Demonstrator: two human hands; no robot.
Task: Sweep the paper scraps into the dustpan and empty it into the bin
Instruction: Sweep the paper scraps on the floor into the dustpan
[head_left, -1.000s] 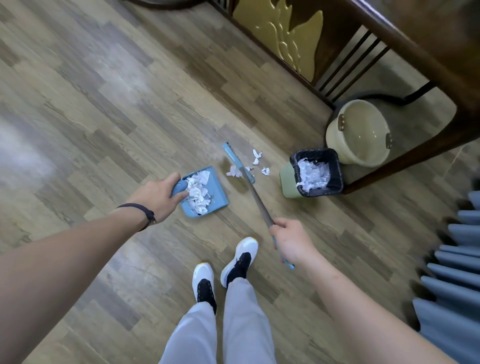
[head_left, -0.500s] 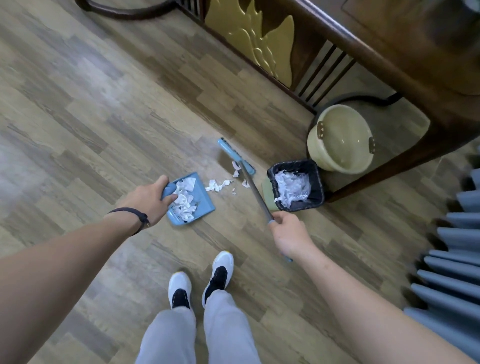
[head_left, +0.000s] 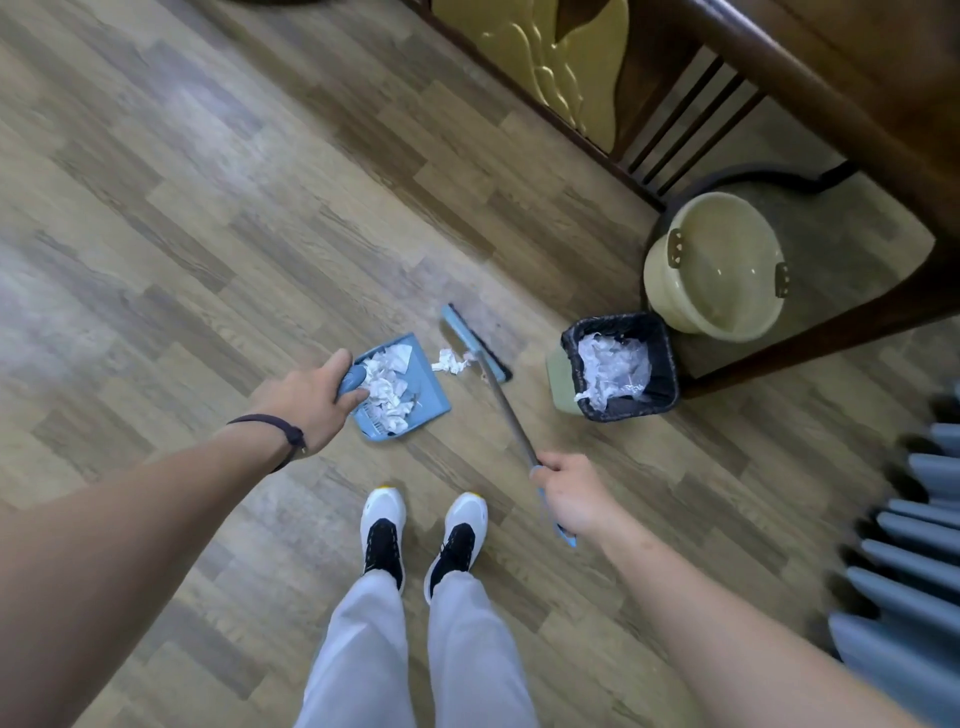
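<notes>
Our left hand (head_left: 311, 397) is wrapped around the handle of the flat blue plastic dustpan (head_left: 426, 392), which rests on the wood-grain plank floor (head_left: 208, 234) with a heap of crumpled white paper scraps (head_left: 387, 384) inside it. Our right hand (head_left: 574, 493) is closed around the thin metal shaft of the long-handled blue broom (head_left: 475, 343), whose head lies on the floor just right of the pan's open edge. A small clump of loose white scraps (head_left: 451, 360) sits between the broom head and the pan, touching the broom. Further right stands the small green bin with a black liner (head_left: 621, 366), already holding crumpled white paper. Just beyond it, on the far side, a round cream plastic bucket (head_left: 714, 267) sits under dark wooden furniture (head_left: 779, 83). Near us, our white and black shoes (head_left: 423, 535) point toward the pan.
</notes>
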